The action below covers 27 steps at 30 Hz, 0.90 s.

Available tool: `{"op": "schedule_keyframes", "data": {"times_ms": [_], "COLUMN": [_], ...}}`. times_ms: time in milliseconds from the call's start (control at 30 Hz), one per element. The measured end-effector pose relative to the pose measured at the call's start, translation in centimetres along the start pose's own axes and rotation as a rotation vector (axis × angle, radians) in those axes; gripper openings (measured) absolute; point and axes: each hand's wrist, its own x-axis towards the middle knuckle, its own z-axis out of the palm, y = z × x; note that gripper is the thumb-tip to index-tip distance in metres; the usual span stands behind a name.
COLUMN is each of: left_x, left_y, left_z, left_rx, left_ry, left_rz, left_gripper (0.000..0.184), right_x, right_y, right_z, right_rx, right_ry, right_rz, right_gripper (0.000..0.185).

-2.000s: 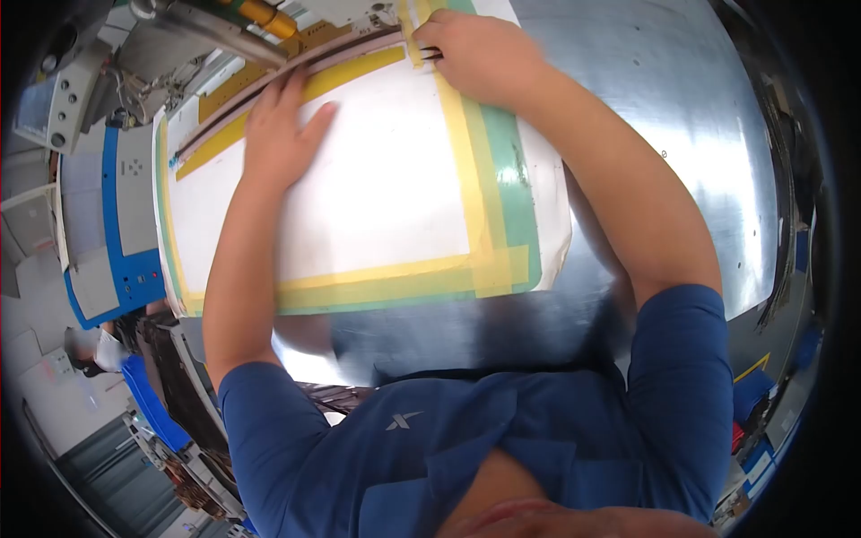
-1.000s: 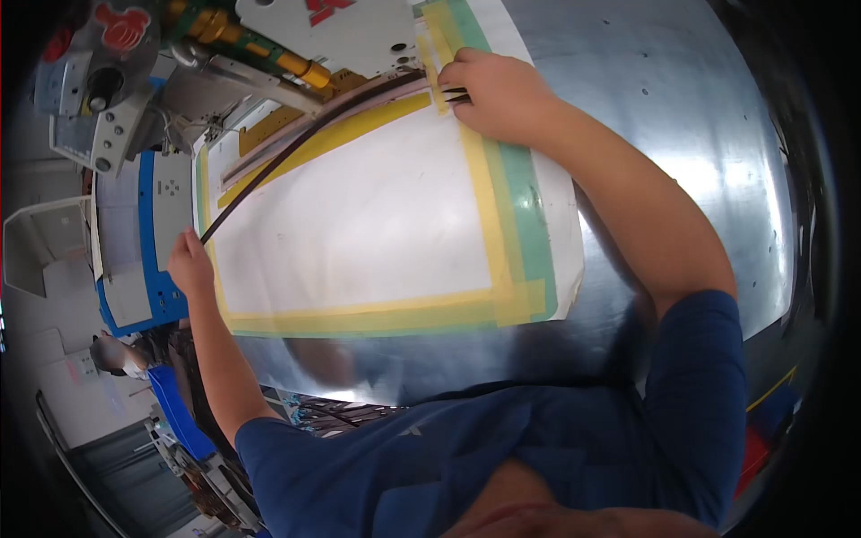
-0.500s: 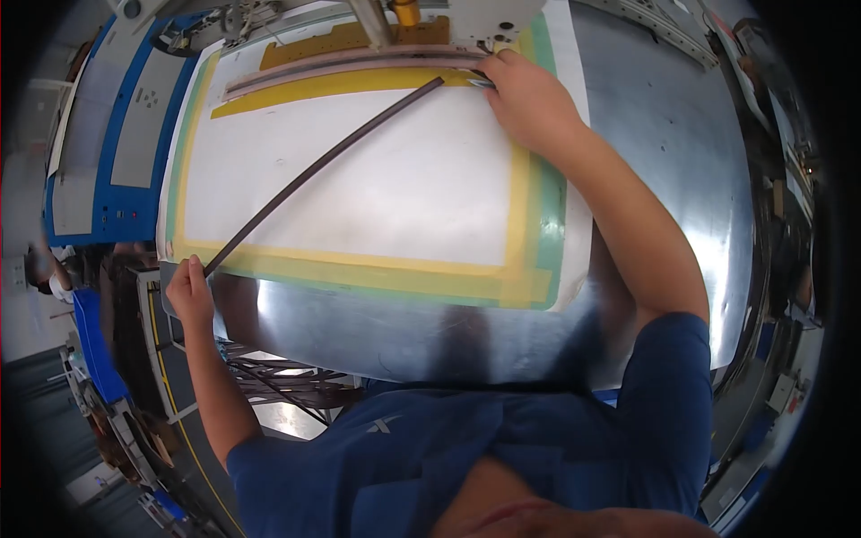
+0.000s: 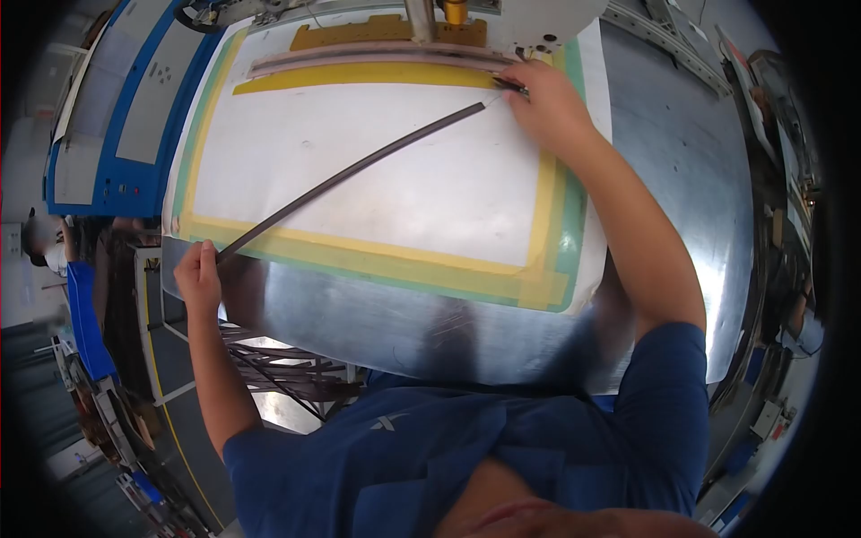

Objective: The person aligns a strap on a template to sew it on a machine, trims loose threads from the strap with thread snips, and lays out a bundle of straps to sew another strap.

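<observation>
A metal bench (image 4: 682, 161) bears a tape-edged white sheet (image 4: 430, 206) before a blue shirt (image 4: 466, 426) (its pale mark (image 4: 388, 421) X-like); over the sheet slants a dark strip (image 4: 359, 168), one end pinched in the left hand's (image 4: 199, 276) grip, the right hand (image 4: 552, 106) clasping a dark tool (image 4: 511, 86).

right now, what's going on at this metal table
A person in a blue shirt has one end of a long dark strip in the left hand; the strip slants over a white sheet edged with yellow and green tape. The right hand holds a small dark tool near the strip's far end, where a thin thread seems to show.
</observation>
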Motion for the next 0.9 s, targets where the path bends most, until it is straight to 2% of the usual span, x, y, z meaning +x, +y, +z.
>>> {"op": "schedule_keyframes", "data": {"times_ms": [100,167,233,267,367,400,467,500,533,567,633,667,700,767,800,833,900], "left_x": [0.4,1.1,1.4,1.3,-0.8,-1.9,-3.9,-4.9,-5.8,-6.8,-8.4,-8.3,-8.6,-9.2,-9.5,-9.3,-8.0], "left_y": [2.4,5.6,11.2,13.6,20.2,22.6,26.9,28.5,29.4,29.9,30.4,30.4,30.2,29.4,28.7,28.4,28.0], "left_z": [0.6,1.8,3.9,5.2,8.7,9.4,10.2,10.3,10.6,11.2,12.3,12.3,12.5,12.9,13.5,13.3,12.4], "left_rx": [-0.068,-0.144,-0.322,-0.416,-0.696,-0.788,-0.910,-0.940,-0.967,-0.976,-1.064,-0.977,-0.967,-0.972,-1.001,-0.988,-0.931], "left_ry": [-0.108,-0.323,-0.442,-0.542,-0.805,-0.879,-1.020,-1.089,-1.172,-1.205,-1.163,-1.188,-1.228,-1.042,-1.013,-1.045,-1.182], "left_rz": [0.031,0.074,0.153,0.095,-0.025,-0.027,-0.020,-0.015,-0.029,-0.039,0.109,0.141,0.128,0.190,0.228,0.217,0.320], "left_gripper": [0.033,0.026,0.016,0.013,0.029,0.034,0.042,0.044,0.050,0.050,0.060,0.067,0.067,0.063,0.062,0.062,0.065], "right_x": [-2.7,-4.6,-7.2,-8.8,-13.6,-15.3,-18.0,-18.8,-19.5,-20.2,-20.6,-20.5,-20.3,-20.3,-20.3,-20.1,-19.8], "right_y": [-1.8,-3.4,-3.8,-4.0,-5.7,-6.1,-6.7,-6.7,-6.7,-6.5,-5.6,-5.8,-5.8,-5.5,-5.5,-5.7,-5.6], "right_z": [-1.9,-4.2,-5.2,-5.6,-6.9,-6.7,-6.3,-6.2,-6.1,-6.0,-5.2,-5.2,-5.2,-4.7,-4.5,-4.5,-4.8], "right_rx": [0.146,0.302,0.404,0.510,0.687,0.693,0.974,0.966,1.100,1.237,1.223,1.249,1.277,1.277,1.260,1.246,1.424], "right_ry": [0.083,-0.124,-0.162,-0.187,-0.343,-0.360,-0.354,-0.358,-0.326,-0.281,-0.238,-0.204,-0.165,-0.189,-0.222,-0.208,-0.143], "right_rz": [-0.003,0.176,0.173,0.178,0.277,0.307,0.421,0.459,0.577,0.698,0.726,0.731,0.731,0.732,0.702,0.692,0.656], "right_gripper": [0.022,0.020,0.020,0.019,0.024,0.024,0.025,0.025,0.024,0.023,0.020,0.020,0.021,0.018,0.015,0.016,0.016]}}
